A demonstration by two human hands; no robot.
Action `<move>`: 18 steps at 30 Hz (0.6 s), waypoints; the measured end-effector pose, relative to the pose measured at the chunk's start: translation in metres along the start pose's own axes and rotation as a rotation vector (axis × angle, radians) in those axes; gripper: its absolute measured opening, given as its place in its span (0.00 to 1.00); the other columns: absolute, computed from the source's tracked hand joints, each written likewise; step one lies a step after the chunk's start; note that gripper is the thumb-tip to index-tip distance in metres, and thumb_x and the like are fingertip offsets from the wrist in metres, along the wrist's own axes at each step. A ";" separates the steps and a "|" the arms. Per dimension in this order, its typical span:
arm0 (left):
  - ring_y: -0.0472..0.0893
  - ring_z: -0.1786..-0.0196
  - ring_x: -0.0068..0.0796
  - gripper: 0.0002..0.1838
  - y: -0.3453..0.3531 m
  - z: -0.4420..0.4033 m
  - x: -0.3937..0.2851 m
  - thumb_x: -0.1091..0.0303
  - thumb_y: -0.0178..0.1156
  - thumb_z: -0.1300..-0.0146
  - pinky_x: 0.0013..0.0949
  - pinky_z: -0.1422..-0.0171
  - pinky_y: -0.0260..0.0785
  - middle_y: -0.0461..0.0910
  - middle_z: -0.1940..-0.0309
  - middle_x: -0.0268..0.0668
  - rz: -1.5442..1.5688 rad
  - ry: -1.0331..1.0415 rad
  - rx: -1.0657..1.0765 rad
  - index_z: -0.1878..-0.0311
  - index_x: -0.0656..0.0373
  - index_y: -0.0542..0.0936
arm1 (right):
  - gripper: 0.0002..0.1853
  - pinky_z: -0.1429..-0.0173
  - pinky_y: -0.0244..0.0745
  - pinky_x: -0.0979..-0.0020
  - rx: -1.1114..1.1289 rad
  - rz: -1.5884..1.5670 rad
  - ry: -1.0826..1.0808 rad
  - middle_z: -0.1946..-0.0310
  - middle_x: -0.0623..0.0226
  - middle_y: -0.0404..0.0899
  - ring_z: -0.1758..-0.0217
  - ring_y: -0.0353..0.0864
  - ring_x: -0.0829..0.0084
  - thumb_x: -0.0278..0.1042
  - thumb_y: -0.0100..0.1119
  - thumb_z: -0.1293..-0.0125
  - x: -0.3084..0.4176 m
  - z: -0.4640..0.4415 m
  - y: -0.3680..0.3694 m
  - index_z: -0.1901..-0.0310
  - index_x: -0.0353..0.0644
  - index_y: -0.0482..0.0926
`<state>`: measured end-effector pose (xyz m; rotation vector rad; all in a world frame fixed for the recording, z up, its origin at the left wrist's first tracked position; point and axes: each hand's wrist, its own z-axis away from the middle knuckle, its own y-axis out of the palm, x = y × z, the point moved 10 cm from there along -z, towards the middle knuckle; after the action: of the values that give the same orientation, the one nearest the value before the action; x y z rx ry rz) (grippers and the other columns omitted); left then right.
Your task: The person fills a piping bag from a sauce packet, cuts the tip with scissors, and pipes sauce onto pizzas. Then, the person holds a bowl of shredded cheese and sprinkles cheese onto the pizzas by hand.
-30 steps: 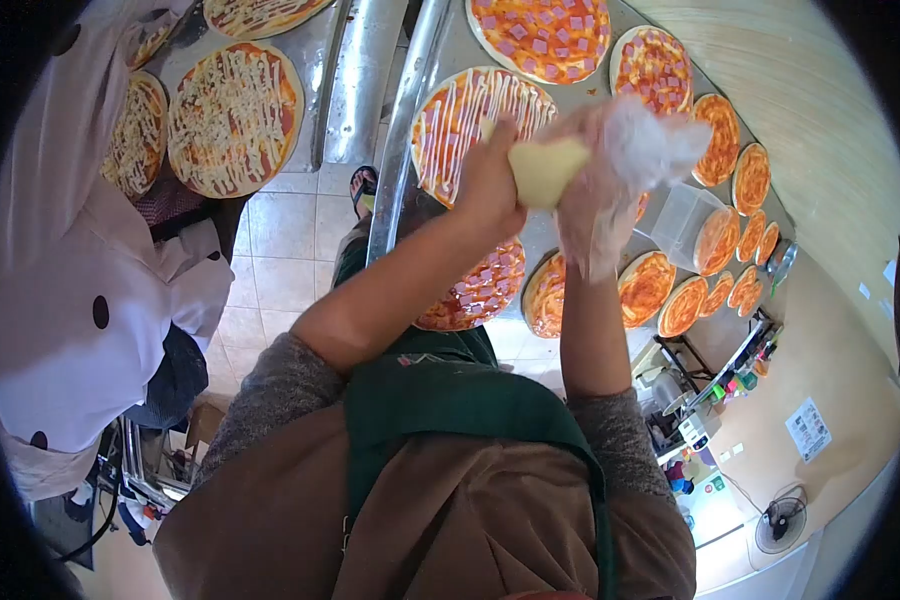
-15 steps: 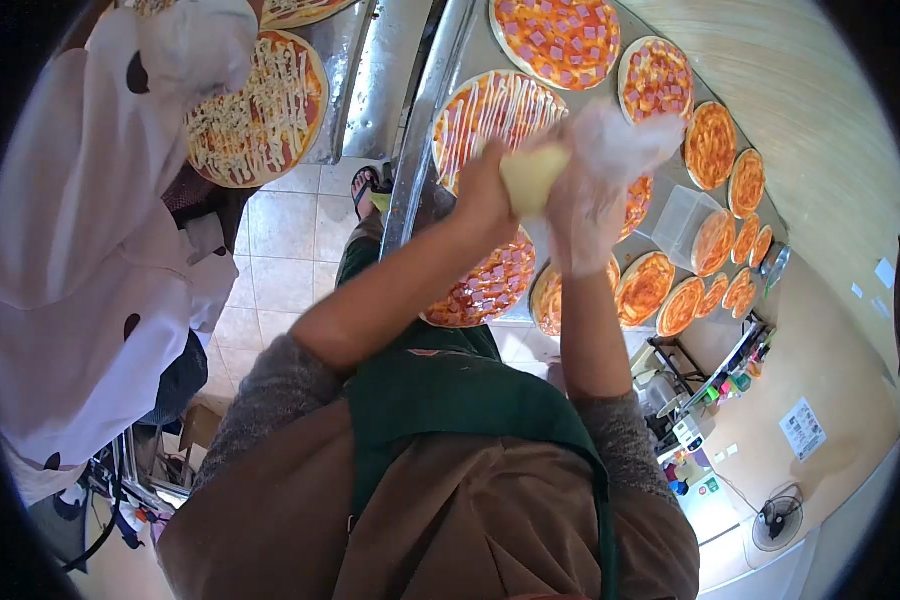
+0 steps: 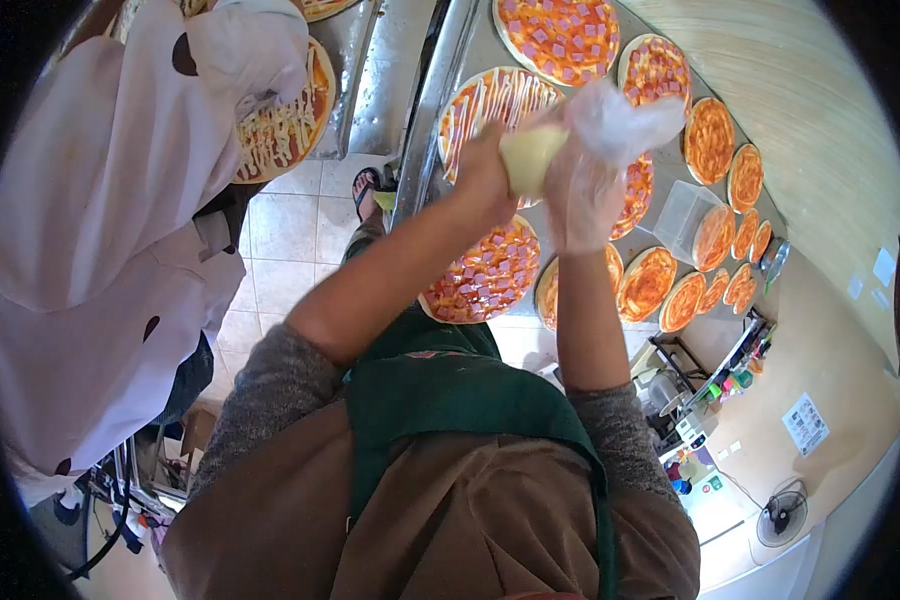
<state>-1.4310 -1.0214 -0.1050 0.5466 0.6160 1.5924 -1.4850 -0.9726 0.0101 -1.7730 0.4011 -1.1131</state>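
Observation:
A plastic bag of pale yellow sauce [image 3: 531, 158] is held between both hands over the metal table. My left hand [image 3: 486, 180], bare, is closed round the lower left side of the bag. In a clear plastic glove, my right hand [image 3: 582, 195] grips the bag's other side, just below its bunched, whitish end. Behind the hands lies a pizza with white stripes [image 3: 495, 105]. Nearer my body is a pizza with pink ham squares [image 3: 490, 270], without stripes. Another ham pizza [image 3: 560, 38] lies at the far edge.
Several sauced pizza bases [image 3: 710, 142] line the right part of the metal table [image 3: 595, 100], around a clear plastic container [image 3: 678, 215]. At left, a co-worker in a spotted white garment [image 3: 100, 190] leans over a striped, topped pizza [image 3: 285, 130] on another table.
Both hands have shifted slightly with the bag, a little leftward and down at the right hand. The co-worker's white sleeve has moved right, covering more of the pizza there.

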 end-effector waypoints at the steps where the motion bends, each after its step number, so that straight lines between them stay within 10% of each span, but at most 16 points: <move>1: 0.79 0.53 0.31 0.16 0.008 -0.005 -0.008 0.65 0.46 0.34 0.34 0.48 0.73 0.78 0.55 0.39 0.013 0.007 -0.007 0.47 0.60 0.74 | 0.14 0.65 0.69 0.61 0.023 0.017 -0.008 0.62 0.62 0.76 0.62 0.74 0.62 0.38 0.53 0.43 0.024 -0.025 -0.010 0.57 0.42 0.74; 11: 0.78 0.71 0.25 0.11 -0.044 0.066 0.034 0.59 0.54 0.36 0.31 0.67 0.73 0.75 0.71 0.35 0.033 -0.163 -0.028 0.66 0.56 0.73 | 0.15 0.41 0.64 0.64 -0.094 -1.175 0.643 0.53 0.61 0.71 0.49 0.71 0.65 0.37 0.46 0.35 -0.041 0.114 0.021 0.48 0.43 0.69; 16: 0.78 0.62 0.30 0.11 -0.045 0.097 0.070 0.61 0.56 0.37 0.33 0.58 0.73 0.76 0.66 0.38 0.050 -0.310 0.094 0.60 0.60 0.74 | 0.14 0.42 0.64 0.65 -0.020 -1.087 0.734 0.54 0.62 0.71 0.49 0.70 0.66 0.36 0.47 0.35 -0.034 0.169 -0.007 0.49 0.43 0.68; 18: 0.78 0.57 0.34 0.14 -0.042 0.113 0.061 0.59 0.56 0.37 0.35 0.52 0.73 0.76 0.63 0.39 -0.273 -0.056 0.294 0.56 0.61 0.74 | 0.14 0.43 0.64 0.65 0.096 -0.996 0.700 0.55 0.62 0.71 0.50 0.70 0.66 0.36 0.47 0.35 -0.026 0.188 -0.017 0.49 0.43 0.68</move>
<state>-1.3311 -0.9492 -0.0494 0.6912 0.8516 1.2332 -1.3467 -0.8428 -0.0101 -1.4310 -0.1913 -2.4193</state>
